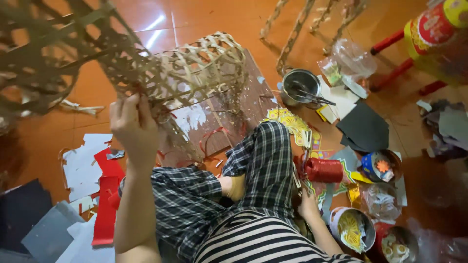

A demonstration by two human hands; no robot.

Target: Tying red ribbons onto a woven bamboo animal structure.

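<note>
**Woven frame held aloft over a floor of craft scraps**

Nearest the camera, a person in a striped top and checked trousers (243,180) is sitting cross-legged on the orange floor (204,19). Their right hand (308,203) is resting down at about five o'clock, beside the knee; whether its fingers are curled round anything I cannot tell, since the knuckles are hiding them. Just above it, towards three o'clock, a red spool of ribbon (323,170) is lying within easy reach. Small bowls of trimmings (352,229) are sitting at four o'clock, seemingly kept close for the same reason.

The left hand (132,127) is raised at nine o'clock, its fingers closed over the lower edge of a woven bamboo frame (195,73). The frame is hanging in the air at eleven to twelve o'clock, tilted, apparently lifted so its open lattice can be looked over from below. A second, blurred piece of lattice (44,53) is filling the ten o'clock corner.

Under the raised arm, red and white paper offcuts (97,180) are lying scattered at eight o'clock. A brown board (243,102) is lying flat under the frame. Further off, at one o'clock, a metal pot holding scissors (300,87) is standing beside dark paper sheets (363,127), and red stool legs (390,44) are showing at two o'clock.
</note>
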